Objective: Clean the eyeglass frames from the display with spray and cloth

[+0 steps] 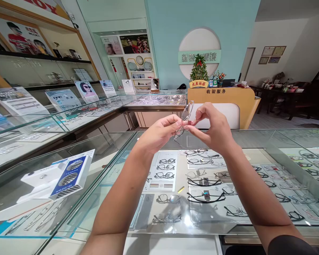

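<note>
A pair of clear-framed eyeglasses [186,112] is held up on edge above the glass counter. The fingers of my left hand [162,131] pinch it near the middle of the frame, one lens above the fingertips and the other below. My right hand [215,125] is closed in a pinch right beside the frame. A small dark pink piece shows at its fingertips, too small to name. Below my hands, several eyeglasses [206,196] lie inside the glass display case [186,226], some with dark tags on their lenses.
A white and blue cardboard box [69,173] sits on the glass at the left. A long display counter [95,115] runs along the left and back. Beyond stands a yellow cashier desk [225,102] with a plant [199,69]. A yellow strip [180,189] lies in the case.
</note>
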A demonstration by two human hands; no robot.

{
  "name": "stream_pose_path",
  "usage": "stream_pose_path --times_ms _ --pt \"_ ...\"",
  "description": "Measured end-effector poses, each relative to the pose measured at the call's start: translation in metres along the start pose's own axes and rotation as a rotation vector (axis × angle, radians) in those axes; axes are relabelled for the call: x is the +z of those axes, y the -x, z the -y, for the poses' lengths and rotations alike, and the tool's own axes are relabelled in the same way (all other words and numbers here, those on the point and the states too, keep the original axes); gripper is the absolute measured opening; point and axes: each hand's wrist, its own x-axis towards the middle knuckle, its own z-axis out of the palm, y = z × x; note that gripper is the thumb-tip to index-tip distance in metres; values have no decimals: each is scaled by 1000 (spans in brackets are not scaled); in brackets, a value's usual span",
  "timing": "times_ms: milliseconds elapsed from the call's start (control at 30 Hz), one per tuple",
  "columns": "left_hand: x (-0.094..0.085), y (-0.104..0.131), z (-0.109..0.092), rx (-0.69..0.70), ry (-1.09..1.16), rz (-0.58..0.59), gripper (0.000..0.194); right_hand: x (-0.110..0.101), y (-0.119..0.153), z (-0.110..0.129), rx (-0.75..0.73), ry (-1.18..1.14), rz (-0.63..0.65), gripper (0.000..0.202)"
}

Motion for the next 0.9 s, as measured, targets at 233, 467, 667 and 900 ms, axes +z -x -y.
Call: stream_pose_path --times_ms 233,467,667,900 --pt "-3 0 2 34 -27 11 25 -1 -1 -2 8 -38 8 26" --pt "-7 1 2 36 -74 75 26 -2 -3 -4 87 -55 22 34" --pt "-7 2 -3 14 -90 90 29 -5 -4 -7 123 -131 87 39" --pt "-5 1 0 -10 -128 87 32 -6 -5 -10 157 -127 111 31"
